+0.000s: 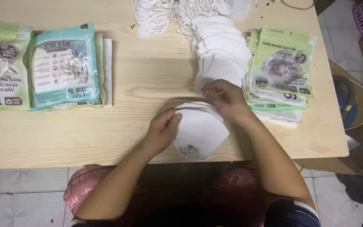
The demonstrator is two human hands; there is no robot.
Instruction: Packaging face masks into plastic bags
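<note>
At the near edge of the wooden surface (106,138), the left hand (161,130) pinches a small stack of folded white face masks (200,128) (ear loops tucked beneath); the right hand (225,98) grips the stack's top edge; more masks (221,50) fan out behind, beside flat empty pouches (282,61); filled packs (64,65) lie far left.

Both forearms are bare from elbow to fingers, with no watch, ring or bracelet showing. Near the right elbow sits a dark short sleeve (293,212) edged with a pale stripe. Below the arms, pink patterned fabric (80,189) covers the lap.
</note>
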